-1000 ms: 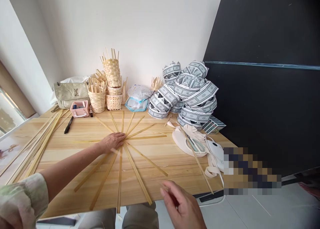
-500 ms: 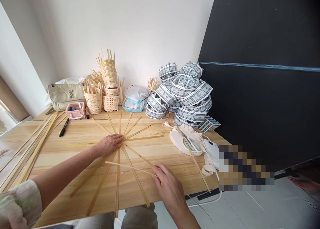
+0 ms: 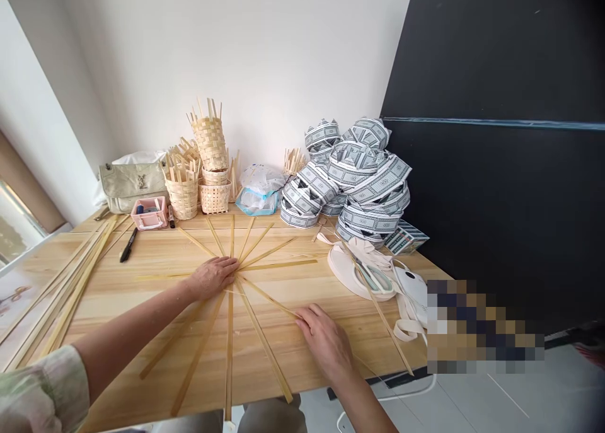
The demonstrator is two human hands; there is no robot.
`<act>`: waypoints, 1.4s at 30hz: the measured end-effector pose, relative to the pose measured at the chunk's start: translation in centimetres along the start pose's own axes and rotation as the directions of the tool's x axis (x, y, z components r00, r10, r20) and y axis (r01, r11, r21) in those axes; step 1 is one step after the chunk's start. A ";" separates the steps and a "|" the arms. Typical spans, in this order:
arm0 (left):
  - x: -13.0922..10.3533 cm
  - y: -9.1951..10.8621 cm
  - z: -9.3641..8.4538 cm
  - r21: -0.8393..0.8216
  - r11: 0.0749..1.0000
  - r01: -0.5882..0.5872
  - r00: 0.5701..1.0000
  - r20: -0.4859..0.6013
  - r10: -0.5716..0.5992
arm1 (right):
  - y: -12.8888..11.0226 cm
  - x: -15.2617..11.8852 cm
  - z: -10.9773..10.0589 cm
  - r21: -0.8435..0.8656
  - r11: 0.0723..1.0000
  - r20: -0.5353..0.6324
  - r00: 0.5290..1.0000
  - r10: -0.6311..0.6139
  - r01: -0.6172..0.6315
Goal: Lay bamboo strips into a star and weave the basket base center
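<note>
Thin bamboo strips (image 3: 265,342) lie crossed on the wooden table, fanning out like spokes from one centre. My left hand (image 3: 213,278) rests flat over that centre, fingers stretched out and pressing the strips down. Its palm hides most of the crossing. To the lower right, my right hand (image 3: 326,340) has its thumb and fingers closed at the outer end of one spoke strip (image 3: 269,299). A fine, pale strip shows faintly just right of my left hand; whether my right hand also holds it is unclear.
Woven baskets (image 3: 183,198), a pink box (image 3: 149,212) and a handbag (image 3: 123,186) stand at the back left. Loose strips (image 3: 78,272) and a black marker (image 3: 128,245) lie left. Patterned bands (image 3: 352,165) are piled back right, behind a ribbon roll (image 3: 347,272) with scissors (image 3: 375,275).
My right hand has moved slightly up to the end of a spoke strip. The fine strip that stuck out from its fingers is now barely visible. My left hand stays on the centre.
</note>
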State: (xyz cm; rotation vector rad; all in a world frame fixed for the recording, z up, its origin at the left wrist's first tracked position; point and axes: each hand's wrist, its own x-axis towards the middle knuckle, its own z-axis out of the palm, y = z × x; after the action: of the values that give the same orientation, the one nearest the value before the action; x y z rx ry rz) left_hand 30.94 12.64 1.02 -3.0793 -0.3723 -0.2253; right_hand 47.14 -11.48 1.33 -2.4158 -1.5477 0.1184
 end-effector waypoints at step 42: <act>-0.2 -0.1 0.7 -0.030 0.999 0.036 0.998 -0.044 -0.037 | 0.1 1.3 0.0 0.009 0.989 -0.093 0.985 0.147 -0.147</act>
State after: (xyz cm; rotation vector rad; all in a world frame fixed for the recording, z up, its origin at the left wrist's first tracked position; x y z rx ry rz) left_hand 30.81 12.70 0.30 -3.0921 -0.4273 -0.3030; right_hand 47.77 -10.35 1.41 -2.4944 -1.3290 0.0350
